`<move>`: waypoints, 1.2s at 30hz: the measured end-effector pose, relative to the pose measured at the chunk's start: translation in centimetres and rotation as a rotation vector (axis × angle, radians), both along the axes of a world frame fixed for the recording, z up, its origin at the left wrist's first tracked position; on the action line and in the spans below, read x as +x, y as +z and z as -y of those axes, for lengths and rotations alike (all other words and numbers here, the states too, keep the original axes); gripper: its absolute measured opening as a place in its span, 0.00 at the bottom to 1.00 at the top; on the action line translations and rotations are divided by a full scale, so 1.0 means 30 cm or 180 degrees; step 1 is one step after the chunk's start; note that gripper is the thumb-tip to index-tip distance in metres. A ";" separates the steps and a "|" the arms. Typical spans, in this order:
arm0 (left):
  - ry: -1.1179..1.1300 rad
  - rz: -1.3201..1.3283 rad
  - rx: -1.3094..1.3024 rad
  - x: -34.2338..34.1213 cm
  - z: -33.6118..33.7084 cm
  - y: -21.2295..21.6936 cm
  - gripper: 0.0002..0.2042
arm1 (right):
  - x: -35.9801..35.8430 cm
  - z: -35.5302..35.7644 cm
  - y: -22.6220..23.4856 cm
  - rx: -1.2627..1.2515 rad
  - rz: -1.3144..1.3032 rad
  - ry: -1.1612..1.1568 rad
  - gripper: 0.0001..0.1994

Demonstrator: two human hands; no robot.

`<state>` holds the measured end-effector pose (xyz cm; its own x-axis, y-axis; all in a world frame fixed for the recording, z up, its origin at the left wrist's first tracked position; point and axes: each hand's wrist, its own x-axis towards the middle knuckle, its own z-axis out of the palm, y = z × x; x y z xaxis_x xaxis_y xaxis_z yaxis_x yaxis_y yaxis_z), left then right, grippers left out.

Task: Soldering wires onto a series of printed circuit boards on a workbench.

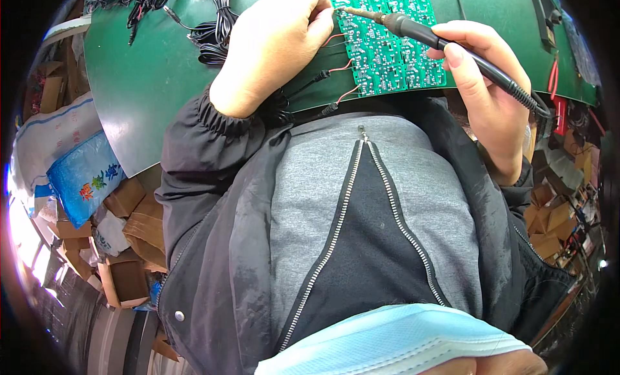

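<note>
Where the green work mat (161,71) carries the green printed circuit panel (387,46): left hand (278,42) pinched shut on thin red wire (334,37); right hand (478,71) wrapped around black soldering iron (452,46), tip at the panel's edge. Risks: scorched fingertips so close by, slipped wire, bridged pads.

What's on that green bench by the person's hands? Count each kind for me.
Green circuit board panel: 1
Soldering iron, in the right hand: 1
Black cable bundles: 2
Red-and-black wire leads, near the left hand: 3
Total: 7
</note>
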<state>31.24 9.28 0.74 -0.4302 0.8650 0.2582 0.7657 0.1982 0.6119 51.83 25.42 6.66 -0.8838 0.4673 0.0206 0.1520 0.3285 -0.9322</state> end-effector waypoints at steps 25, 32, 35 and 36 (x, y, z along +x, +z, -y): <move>0.0016 -0.1447 0.0389 -0.050 0.082 0.060 0.13 | 0.055 -0.021 0.026 0.0476 0.0009 -0.0392 0.12; -0.0293 -0.1433 -0.0570 -0.091 0.139 0.010 0.09 | 0.048 -0.032 0.006 0.0394 -0.0036 -0.0479 0.11; -0.0381 -0.1485 -0.0533 -0.103 0.137 -0.006 0.07 | 0.046 -0.033 0.004 0.0455 0.0011 -0.0508 0.11; -0.0412 -0.1526 -0.0501 -0.106 0.136 -0.010 0.05 | 0.046 -0.034 0.003 0.0441 0.0000 -0.0507 0.11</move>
<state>28.06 5.19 0.45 -0.1826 0.9475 0.2625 0.9769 0.1448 0.1569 53.22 26.45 6.74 -0.7990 0.5939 0.0942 0.2124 0.4253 -0.8798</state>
